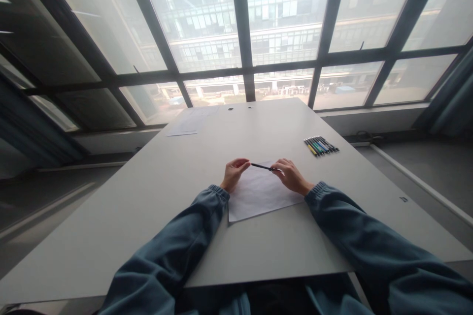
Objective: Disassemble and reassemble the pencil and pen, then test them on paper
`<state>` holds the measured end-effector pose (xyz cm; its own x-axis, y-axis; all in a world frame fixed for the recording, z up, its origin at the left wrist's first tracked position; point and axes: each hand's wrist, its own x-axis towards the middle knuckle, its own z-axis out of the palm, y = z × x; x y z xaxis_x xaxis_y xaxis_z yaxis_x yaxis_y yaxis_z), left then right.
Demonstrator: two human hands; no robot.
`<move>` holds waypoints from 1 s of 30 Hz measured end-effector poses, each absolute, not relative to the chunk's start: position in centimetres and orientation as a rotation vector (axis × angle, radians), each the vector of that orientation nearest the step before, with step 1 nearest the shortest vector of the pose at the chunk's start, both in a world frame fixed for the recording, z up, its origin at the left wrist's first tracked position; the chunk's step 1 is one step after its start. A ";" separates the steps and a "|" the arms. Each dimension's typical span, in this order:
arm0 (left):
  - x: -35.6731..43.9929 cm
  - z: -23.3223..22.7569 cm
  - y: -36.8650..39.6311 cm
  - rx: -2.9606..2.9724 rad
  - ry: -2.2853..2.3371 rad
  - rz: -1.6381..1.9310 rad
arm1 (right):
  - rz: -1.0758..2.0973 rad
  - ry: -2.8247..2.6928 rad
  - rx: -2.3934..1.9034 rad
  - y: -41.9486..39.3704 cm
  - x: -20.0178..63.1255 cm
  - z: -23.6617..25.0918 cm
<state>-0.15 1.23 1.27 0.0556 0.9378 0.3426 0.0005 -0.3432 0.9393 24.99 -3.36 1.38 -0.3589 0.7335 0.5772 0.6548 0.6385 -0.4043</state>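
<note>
Both the left hand (233,173) and right hand (290,175) pinch a slim black pen (261,167) over white paper (258,194) mid-frame on a grey table (148,197); tall windows (207,24) fill the top.

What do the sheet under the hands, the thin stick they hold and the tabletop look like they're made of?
The sheet looks like plain white paper: thin, matte, lying flat with crisp edges. The pen, held at its ends by the left hand and the right hand, seems dark plastic, though it is too small to be sure. The table appears to be smooth pale grey laminate with a dull sheen.
</note>
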 end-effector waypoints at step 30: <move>0.2 1.1 0.5 1.263 0.823 1.233 | 0.206 -2.060 -0.946 -3.6 24.9 1.4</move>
